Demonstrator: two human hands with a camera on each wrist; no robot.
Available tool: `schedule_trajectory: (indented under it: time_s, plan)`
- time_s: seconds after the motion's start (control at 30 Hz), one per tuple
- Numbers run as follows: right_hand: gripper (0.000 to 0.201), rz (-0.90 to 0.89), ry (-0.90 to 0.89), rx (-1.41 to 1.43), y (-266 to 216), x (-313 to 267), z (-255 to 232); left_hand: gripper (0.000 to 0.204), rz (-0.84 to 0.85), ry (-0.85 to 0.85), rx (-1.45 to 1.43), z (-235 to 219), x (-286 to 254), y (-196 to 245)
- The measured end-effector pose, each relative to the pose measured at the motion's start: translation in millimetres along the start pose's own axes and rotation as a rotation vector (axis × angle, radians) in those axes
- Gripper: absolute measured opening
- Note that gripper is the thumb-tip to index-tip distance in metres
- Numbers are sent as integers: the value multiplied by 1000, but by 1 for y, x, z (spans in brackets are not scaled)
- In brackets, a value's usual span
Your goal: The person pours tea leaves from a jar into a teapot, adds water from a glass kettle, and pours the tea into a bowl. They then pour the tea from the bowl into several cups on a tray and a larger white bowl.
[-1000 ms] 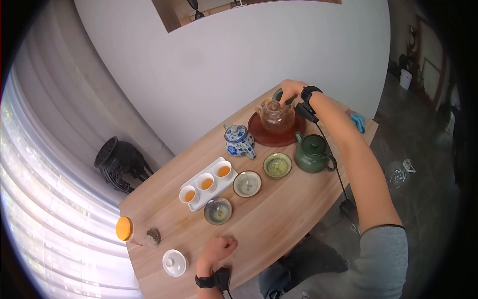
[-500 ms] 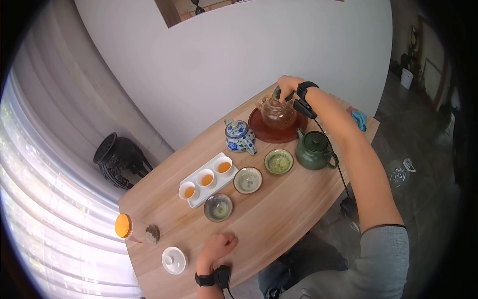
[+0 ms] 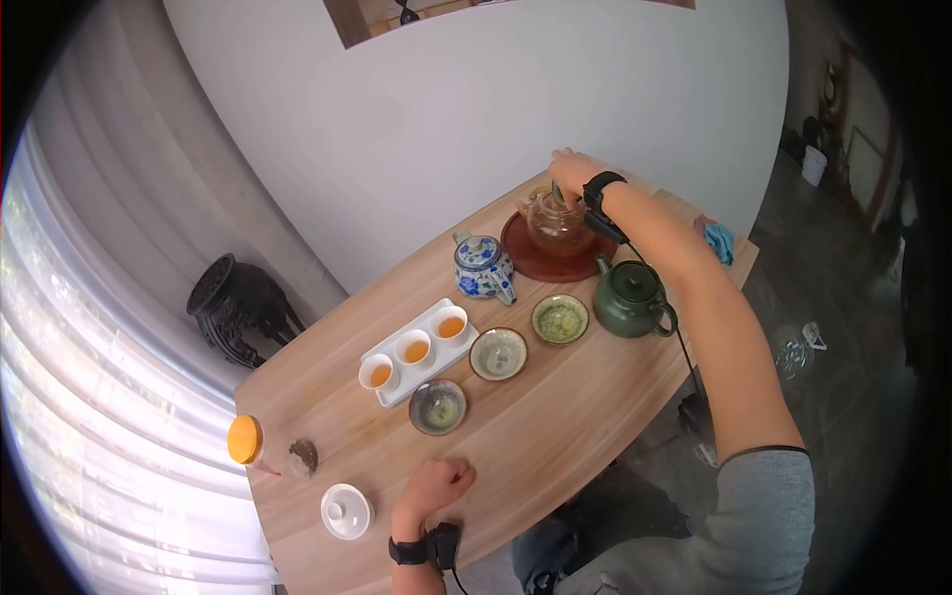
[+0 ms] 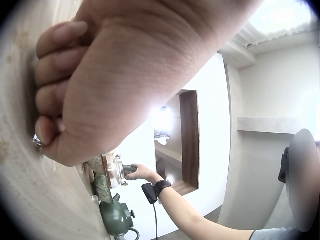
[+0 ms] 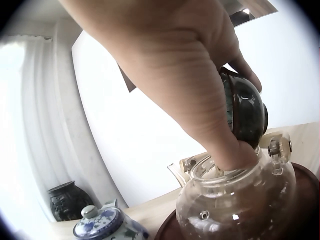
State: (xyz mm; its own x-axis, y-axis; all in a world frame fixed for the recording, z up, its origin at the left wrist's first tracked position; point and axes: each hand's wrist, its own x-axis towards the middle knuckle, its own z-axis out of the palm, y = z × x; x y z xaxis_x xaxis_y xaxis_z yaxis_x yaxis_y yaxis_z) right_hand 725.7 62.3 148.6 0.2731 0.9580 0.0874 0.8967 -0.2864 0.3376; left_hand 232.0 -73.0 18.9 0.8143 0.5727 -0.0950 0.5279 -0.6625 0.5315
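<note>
Right hand (image 3: 575, 177) grips tilted dark bowl (image 5: 248, 111) at glass teapot's (image 5: 235, 205) mouth. Left hand (image 3: 433, 486), curled and empty, rests on counter (image 3: 535, 416).

From above, my right hand (image 3: 575, 177) hides most of the cup (image 5: 249, 107) and part of the glass pot's (image 5: 235, 210) mouth; in the right wrist view, the bottom edge cuts off that pot and the blue-and-white teapot (image 5: 100, 226). My left hand's (image 4: 125, 85) curled fingers cover its palm, and a shiny speck (image 4: 36, 140) beside them is too small to tell.
</note>
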Motion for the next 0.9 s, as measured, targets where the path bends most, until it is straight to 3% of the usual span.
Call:
schedule_trajectory:
  time_s: [0.07,0.13,0.17,0.23,0.27,0.33,0.5,0.57,0.6,0.67,0.73,0.8,0.9]
  plan:
    - [50,-37,61,-81,-10,-5,7,26,-15,-22,-14,-1,1,0]
    - [33,-147,400,-346,-21,0,28,25,15,7,-16,2,1,-3]
    - [33,-153,399,-347,-23,1,35,25,11,8,-20,2,0,-3]
    - [27,-274,590,-596,-31,-4,38,25,17,6,-39,1,1,-2]
    - [27,-290,591,-595,-32,-9,40,25,6,9,-49,2,2,-2]
    - [26,-387,645,-870,-34,-26,34,25,12,13,-35,3,1,-3]
    - [26,-449,645,-1004,-42,-41,9,26,-16,31,33,4,1,2]
    - [40,-314,832,-626,-57,-34,-4,25,-48,41,56,7,-1,1]
    - [40,-341,839,-619,-68,-44,-21,26,-40,45,63,7,-1,1]
    - [66,-402,611,110,-105,-78,-66,27,-58,51,64,8,-3,3]
    - [86,-591,525,536,-145,-88,-78,27,-16,57,100,6,-2,5]
    - [88,-692,215,740,-194,-112,-95,26,-41,53,106,9,-1,5]
    - [88,-980,63,857,-264,-135,-88,27,-53,41,128,8,-2,9]
